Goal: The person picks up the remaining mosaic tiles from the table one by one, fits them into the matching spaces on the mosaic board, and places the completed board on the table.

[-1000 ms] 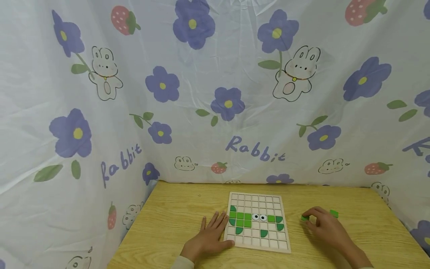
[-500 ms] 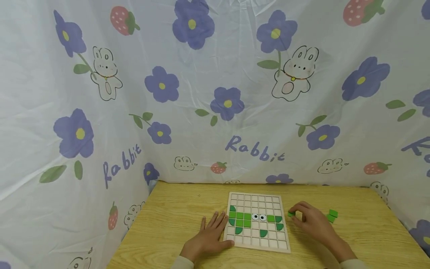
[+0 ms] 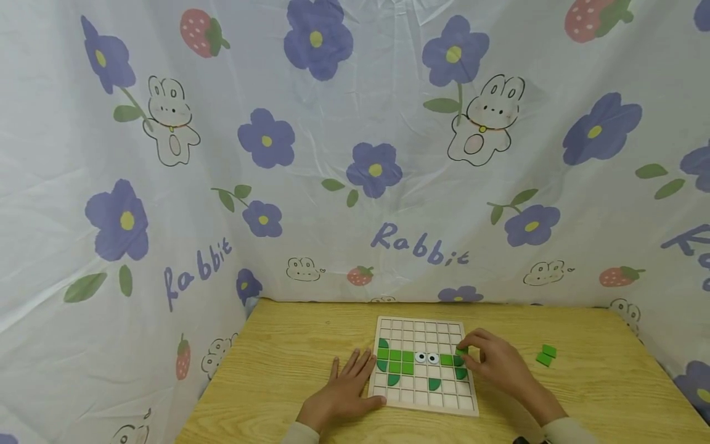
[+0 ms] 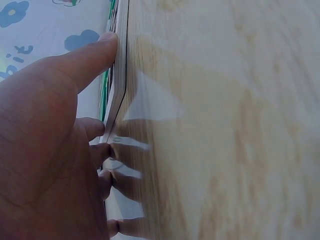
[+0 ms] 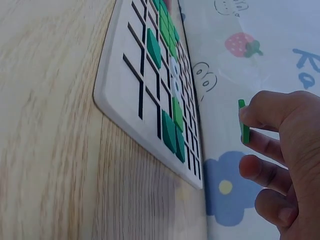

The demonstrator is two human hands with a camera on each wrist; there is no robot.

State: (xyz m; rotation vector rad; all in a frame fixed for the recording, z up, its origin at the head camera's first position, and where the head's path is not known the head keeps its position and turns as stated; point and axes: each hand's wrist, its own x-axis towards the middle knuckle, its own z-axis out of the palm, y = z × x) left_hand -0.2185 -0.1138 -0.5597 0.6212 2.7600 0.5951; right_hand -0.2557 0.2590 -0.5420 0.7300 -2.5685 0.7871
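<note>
A wooden grid board lies on the table, with light green square tiles, dark green rounded tiles and two white eye tiles in some of its cells. My left hand rests flat beside the board; in the left wrist view its thumb touches the board's edge. My right hand is over the board's right edge. Between thumb and fingertips it pinches a thin green tile, seen edge-on in the right wrist view and held clear of the board.
Two loose green square tiles lie on the wooden table, right of my right hand. A white curtain printed with flowers and rabbits hangs behind the table and along its sides.
Holding the green tile, my right hand has moved left from beside the loose tiles to the board's right edge. My left hand has stayed in place.
</note>
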